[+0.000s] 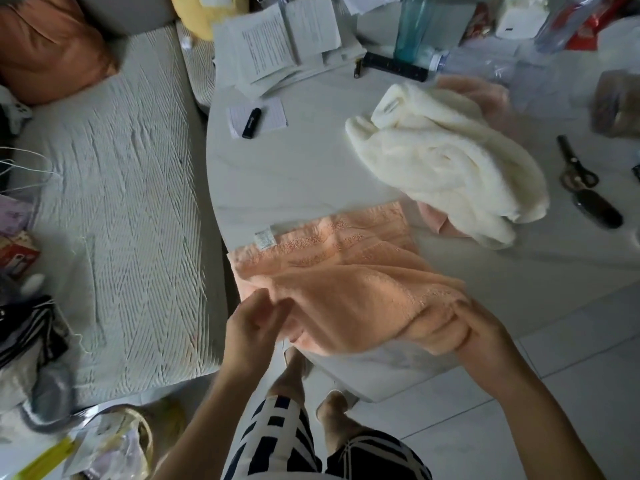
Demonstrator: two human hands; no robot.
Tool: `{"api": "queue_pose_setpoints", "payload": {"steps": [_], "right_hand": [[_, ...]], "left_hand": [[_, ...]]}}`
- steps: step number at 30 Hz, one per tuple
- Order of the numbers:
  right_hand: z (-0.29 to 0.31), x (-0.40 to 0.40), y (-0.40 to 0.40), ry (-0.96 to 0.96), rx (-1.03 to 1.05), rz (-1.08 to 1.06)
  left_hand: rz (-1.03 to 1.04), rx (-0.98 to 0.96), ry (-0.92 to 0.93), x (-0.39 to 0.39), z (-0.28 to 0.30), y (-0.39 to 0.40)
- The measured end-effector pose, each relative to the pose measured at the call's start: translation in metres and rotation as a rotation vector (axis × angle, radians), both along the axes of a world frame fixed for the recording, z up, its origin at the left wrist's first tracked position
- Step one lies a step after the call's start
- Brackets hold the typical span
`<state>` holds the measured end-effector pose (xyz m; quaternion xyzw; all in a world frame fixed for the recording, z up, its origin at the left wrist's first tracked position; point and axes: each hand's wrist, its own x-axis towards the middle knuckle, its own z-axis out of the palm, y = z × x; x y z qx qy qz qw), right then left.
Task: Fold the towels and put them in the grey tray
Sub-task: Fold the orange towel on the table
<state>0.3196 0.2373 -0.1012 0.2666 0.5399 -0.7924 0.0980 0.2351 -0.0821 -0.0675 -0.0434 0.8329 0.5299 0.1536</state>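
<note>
Folding step: left hand (254,327) and right hand (485,332) each pinch near edge of peach towel (346,282), lower centre, on bench (294,168). Next: carry edge over, align corners. Grey tray unseen.

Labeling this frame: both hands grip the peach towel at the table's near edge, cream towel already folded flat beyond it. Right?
Not quite. The head view shows the cream towel lying crumpled, not folded flat. The rest holds: left hand and right hand both grip the peach towel at the table's near edge.
</note>
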Motion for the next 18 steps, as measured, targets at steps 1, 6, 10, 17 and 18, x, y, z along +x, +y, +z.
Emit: {"api": "queue_pose_setpoints", "payload": {"steps": [1, 6, 10, 17, 18], "right_hand": [[0.001, 0.0, 0.003, -0.007, 0.032, -0.025], [0.005, 0.0, 0.012, -0.036, 0.106, -0.115], [0.004, -0.003, 0.01, -0.064, 0.243, -0.097], [0.022, -0.016, 0.012, -0.036, 0.289, -0.114], [0.021, -0.013, 0.009, -0.099, 0.385, -0.006]], "left_hand": [[0.11, 0.047, 0.008, 0.003, 0.003, -0.003], [0.356, 0.011, -0.203, 0.018, 0.001, -0.01], [0.415, 0.036, -0.424, 0.019, -0.006, -0.017], [0.002, 0.288, -0.328, 0.019, 0.0, -0.029], [-0.114, 0.191, -0.325, 0.024, -0.003, -0.025]]}}
